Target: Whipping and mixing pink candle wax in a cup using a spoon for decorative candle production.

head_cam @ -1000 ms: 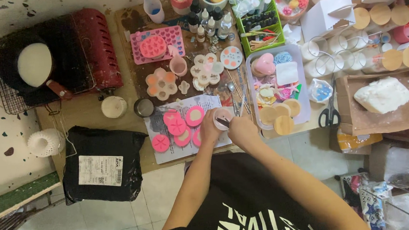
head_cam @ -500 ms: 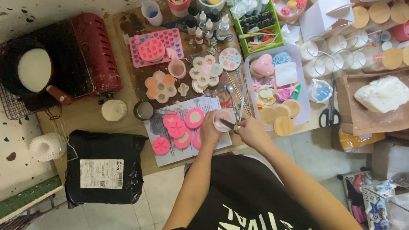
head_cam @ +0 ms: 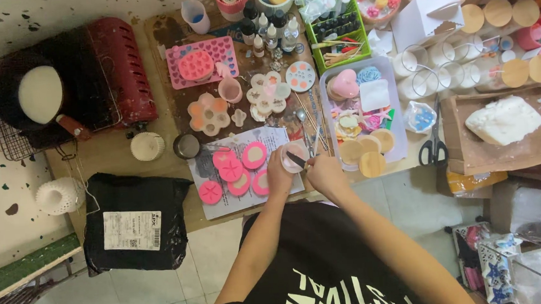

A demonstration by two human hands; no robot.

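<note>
Slippage is the risk: the left hand (head_cam: 279, 178) cups a small pink mould (head_cam: 294, 157) just above the desk (head_cam: 114, 156) edge, while the right hand (head_cam: 325, 173) pinches a dark tool (head_cam: 296, 159) into it; a slip could gouge it.

Soft even overhead light, faint shadows, slight blur.

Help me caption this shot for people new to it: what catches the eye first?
At the table's near edge, the left hand holds a small round pale cup while the right hand works a thin tool in it. Left of them, pink round moulds lie on a paper sheet. Far left, a black pan of white wax sits on a wire rack.
</note>
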